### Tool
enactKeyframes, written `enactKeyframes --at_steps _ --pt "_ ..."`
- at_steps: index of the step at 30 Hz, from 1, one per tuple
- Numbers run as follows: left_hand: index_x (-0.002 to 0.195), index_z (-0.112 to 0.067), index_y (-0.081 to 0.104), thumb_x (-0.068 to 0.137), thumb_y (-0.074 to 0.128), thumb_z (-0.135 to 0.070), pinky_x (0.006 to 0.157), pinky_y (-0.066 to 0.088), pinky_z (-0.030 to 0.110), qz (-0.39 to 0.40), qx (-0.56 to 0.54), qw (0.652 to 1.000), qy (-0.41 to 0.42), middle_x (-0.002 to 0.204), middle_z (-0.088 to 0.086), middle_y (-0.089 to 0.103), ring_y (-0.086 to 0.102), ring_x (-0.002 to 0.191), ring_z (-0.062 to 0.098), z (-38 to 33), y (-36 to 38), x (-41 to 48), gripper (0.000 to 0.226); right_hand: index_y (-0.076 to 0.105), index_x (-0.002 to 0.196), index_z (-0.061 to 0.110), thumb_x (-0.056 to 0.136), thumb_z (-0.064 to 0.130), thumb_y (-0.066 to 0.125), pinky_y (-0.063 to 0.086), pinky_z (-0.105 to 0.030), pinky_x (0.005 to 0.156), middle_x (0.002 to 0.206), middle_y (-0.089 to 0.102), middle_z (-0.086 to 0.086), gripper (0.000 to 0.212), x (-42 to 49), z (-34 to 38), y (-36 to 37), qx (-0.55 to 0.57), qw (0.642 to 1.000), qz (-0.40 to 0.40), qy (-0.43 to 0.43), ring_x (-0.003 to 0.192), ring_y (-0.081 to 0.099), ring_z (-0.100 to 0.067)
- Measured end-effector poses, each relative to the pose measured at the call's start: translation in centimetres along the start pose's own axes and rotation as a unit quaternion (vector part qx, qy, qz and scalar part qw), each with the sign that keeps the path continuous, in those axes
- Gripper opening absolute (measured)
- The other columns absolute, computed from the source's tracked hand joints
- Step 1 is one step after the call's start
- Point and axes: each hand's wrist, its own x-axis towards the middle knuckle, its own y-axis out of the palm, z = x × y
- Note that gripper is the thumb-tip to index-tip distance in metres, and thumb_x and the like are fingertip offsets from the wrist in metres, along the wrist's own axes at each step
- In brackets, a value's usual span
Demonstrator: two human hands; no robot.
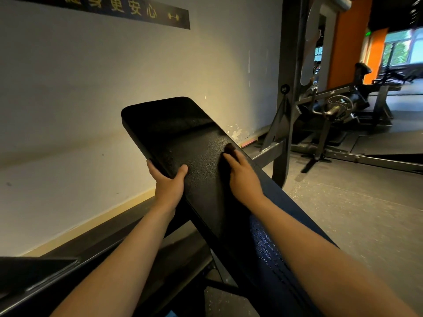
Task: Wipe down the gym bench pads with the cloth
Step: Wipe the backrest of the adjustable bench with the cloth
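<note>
Both forearms (128, 259) enter from the bottom edge, elbows cut off. Left hand (168, 184) grips the bench pad (183, 133) at its left edge, thumb on top, fingers hidden underneath. Right hand (242, 177) lies on the pad near its right edge, fingers over a dark lump (230, 148), possibly the cloth; pinched or merely pressed, cannot tell. Wall (91, 88) close on the left; open floor (343, 213) on the right.

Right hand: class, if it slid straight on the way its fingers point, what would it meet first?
Only more bench pad: the right hand lies on it, fingers pointing toward its far end. The way looks free; a dark patch at the fingertips may be shadow. Beyond the end, probably the wall.
</note>
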Motion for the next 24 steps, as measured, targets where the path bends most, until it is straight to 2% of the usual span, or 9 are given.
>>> enactKeyframes --at_steps 3,5,8,11,15,17,19,22,24 --pt "0.158 -0.036 -0.010 0.097 0.064 -0.037 0.114 0.035 0.046 0.003 0.018 1.000 -0.005 0.164 0.001 0.023 0.033 0.146 0.031 -0.3 0.1 -0.5 0.096 0.044 0.147 0.022 0.090 -0.005 0.043 0.032 -0.047 0.116 0.162 0.020 -0.002 0.063 0.4 -1.1 -0.9 0.046 0.992 -0.029 0.116 0.145 0.029 -0.031" --pt "0.158 -0.036 -0.012 0.098 0.063 -0.038 0.114 0.035 0.045 0.007 0.019 1.000 -0.011 0.163 0.002 0.024 0.035 0.145 0.031 -0.5 0.0 -0.6 0.095 0.053 0.140 0.020 0.088 -0.005 0.044 0.029 -0.048 0.116 0.159 0.027 -0.002 0.059 -0.2 0.8 -0.3 0.057 0.989 -0.053 0.125 0.144 0.030 -0.030" --pt "0.157 -0.039 -0.013 0.098 0.063 -0.038 0.111 0.039 0.047 0.009 0.013 1.000 -0.019 0.162 0.004 0.027 0.039 0.143 0.033 -0.4 -0.1 -0.4 0.096 0.060 0.133 0.019 0.091 0.001 0.046 0.026 -0.041 0.115 0.155 0.036 0.000 0.048 -2.1 5.9 1.5 0.066 0.996 -0.044 0.037 0.142 0.032 -0.022" --pt "0.156 -0.042 -0.013 0.098 0.062 -0.039 0.105 0.048 0.050 0.014 0.020 1.000 -0.017 0.158 0.009 0.035 0.050 0.133 0.035 -0.4 -0.3 -0.4 0.095 0.060 0.134 0.018 0.094 0.007 0.047 0.030 -0.036 0.113 0.154 0.038 -0.001 0.044 -3.7 9.4 3.5 0.078 0.995 -0.025 -0.064 0.141 0.034 -0.019" --pt "0.155 -0.043 -0.016 0.099 0.060 -0.039 0.107 0.047 0.050 0.031 0.025 0.999 -0.021 0.161 0.008 0.030 0.046 0.137 0.035 -0.3 -0.5 -0.4 0.094 0.052 0.141 0.019 0.098 0.008 0.046 0.033 -0.037 0.112 0.158 0.030 -0.003 0.045 -3.1 7.4 3.4 0.051 0.995 -0.021 -0.085 0.145 0.029 -0.022" --pt "0.155 -0.042 -0.016 0.099 0.059 -0.040 0.112 0.041 0.051 0.030 0.028 0.999 -0.021 0.164 0.006 0.024 0.038 0.143 0.035 -0.2 -0.5 -0.3 0.094 0.049 0.144 0.021 0.097 0.006 0.046 0.033 -0.039 0.114 0.159 0.027 -0.003 0.050 -2.1 5.1 2.7 0.019 0.998 -0.036 -0.048 0.144 0.029 -0.025" --pt "0.156 -0.039 -0.016 0.100 0.058 -0.039 0.116 0.034 0.049 0.028 0.028 0.999 -0.015 0.165 0.005 0.020 0.033 0.147 0.033 -0.2 -0.4 -0.4 0.093 0.046 0.146 0.022 0.093 0.000 0.047 0.033 -0.046 0.116 0.160 0.025 -0.002 0.058 -1.1 2.4 1.6 0.011 0.999 -0.046 0.025 0.144 0.030 -0.029" --pt "0.157 -0.038 -0.015 0.100 0.058 -0.038 0.116 0.030 0.046 0.022 0.024 0.999 -0.013 0.166 0.005 0.018 0.030 0.148 0.033 -0.2 -0.3 -0.7 0.093 0.044 0.147 0.019 0.090 -0.004 0.044 0.034 -0.045 0.115 0.159 0.023 -0.003 0.061 -0.7 -0.1 0.3 0.045 0.986 -0.069 0.146 0.141 0.034 -0.033" --pt "0.157 -0.037 -0.014 0.100 0.059 -0.035 0.115 0.031 0.044 0.019 0.011 1.000 -0.007 0.165 0.006 0.021 0.031 0.147 0.032 -0.2 -0.3 -0.7 0.093 0.048 0.145 0.017 0.091 -0.003 0.044 0.033 -0.046 0.114 0.158 0.027 -0.003 0.058 -1.1 1.0 0.5 0.054 0.982 -0.084 0.159 0.140 0.035 -0.033"
